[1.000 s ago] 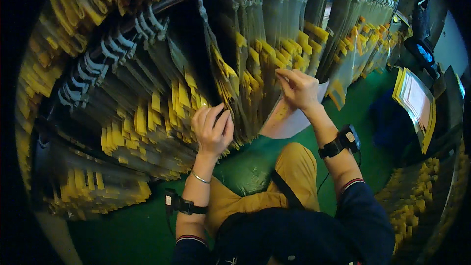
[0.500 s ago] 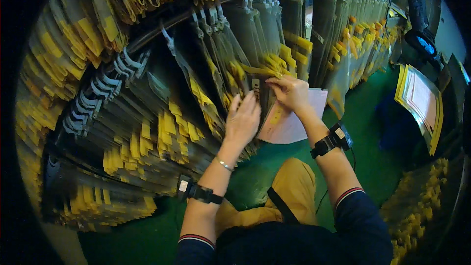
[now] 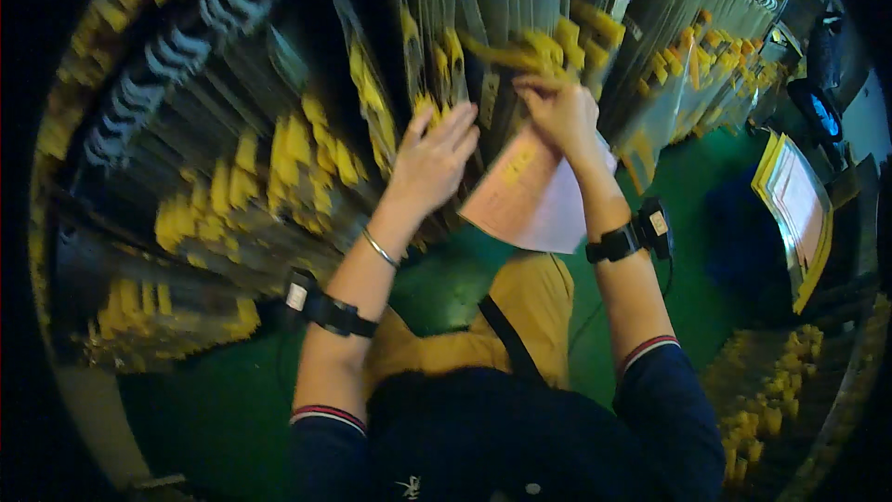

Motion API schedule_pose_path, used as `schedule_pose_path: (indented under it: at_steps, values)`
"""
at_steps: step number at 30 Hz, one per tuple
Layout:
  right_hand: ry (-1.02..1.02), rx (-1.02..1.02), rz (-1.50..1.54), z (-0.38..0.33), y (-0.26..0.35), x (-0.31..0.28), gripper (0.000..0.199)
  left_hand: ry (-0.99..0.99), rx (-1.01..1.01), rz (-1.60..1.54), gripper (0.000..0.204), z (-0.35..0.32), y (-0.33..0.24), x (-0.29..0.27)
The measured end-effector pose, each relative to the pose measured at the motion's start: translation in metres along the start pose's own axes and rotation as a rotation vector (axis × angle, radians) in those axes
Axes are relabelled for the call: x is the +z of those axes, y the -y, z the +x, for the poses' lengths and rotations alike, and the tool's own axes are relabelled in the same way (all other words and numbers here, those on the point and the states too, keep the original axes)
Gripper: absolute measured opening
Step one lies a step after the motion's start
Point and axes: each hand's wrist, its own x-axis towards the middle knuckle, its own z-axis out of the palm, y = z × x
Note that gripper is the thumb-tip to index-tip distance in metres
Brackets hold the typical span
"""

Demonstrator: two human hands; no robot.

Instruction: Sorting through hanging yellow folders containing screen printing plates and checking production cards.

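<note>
Taking the rack of hanging clear bags (image 3: pixel 279 158) with yellow parts as our landmark, we see our left hand (image 3: pixel 432 153) spread open, fingers flat against the bags at its middle, gripping nothing; just right of it our right hand (image 3: pixel 557 112) pinches a bag's yellow top (image 3: pixel 506 54) while pressing a pale paper sheet (image 3: pixel 539 204). We judge these bags light, floppy and slippery, best taken near the top

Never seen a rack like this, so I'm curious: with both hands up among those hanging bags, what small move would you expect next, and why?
Probably the left hand parts the hanging bags further: its fingers are spread against them, while the right hand pinches the yellow pieces and holds a paper sheet.
</note>
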Motion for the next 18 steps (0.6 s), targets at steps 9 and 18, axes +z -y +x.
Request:
schedule_pose_path:
  at_steps: [9, 18]
  values:
    - [0.034, 0.14, 0.164, 0.001, 0.004, -0.001, 0.017, -0.029, 0.016, -0.019, 0.033, 0.002, -0.002, 0.003]
    - [0.084, 0.162, 0.132, 0.003, 0.01, -0.004, 0.018, -0.038, 0.03, -0.007, 0.033, 0.002, 0.0, 0.006]
